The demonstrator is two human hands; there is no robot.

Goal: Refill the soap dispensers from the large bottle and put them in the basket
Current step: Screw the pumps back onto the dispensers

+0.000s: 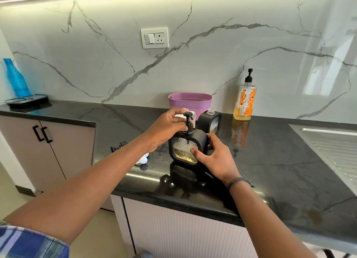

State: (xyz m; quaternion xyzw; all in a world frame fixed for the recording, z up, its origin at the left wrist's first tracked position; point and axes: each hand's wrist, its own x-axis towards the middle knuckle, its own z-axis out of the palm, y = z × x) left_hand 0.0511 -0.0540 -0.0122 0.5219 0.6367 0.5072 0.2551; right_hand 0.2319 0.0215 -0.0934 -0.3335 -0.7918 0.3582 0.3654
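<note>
Countertop (270, 161) black stone, marble wall (212, 64) behind? Where's the dispenser (200, 139)?
— yep, mid-frame: left hand (166, 128) pinching its pump (187, 122), right hand (218, 159) gripping its side, purple basket (190, 102) just behind.

No legible text in view. Large bottle (242, 113) at the back edge of the surface (270, 161) — its orange label (247, 98) carries white and dark print, too small and blurred to read. Pale panel low on the same label — blurred as well.
</note>
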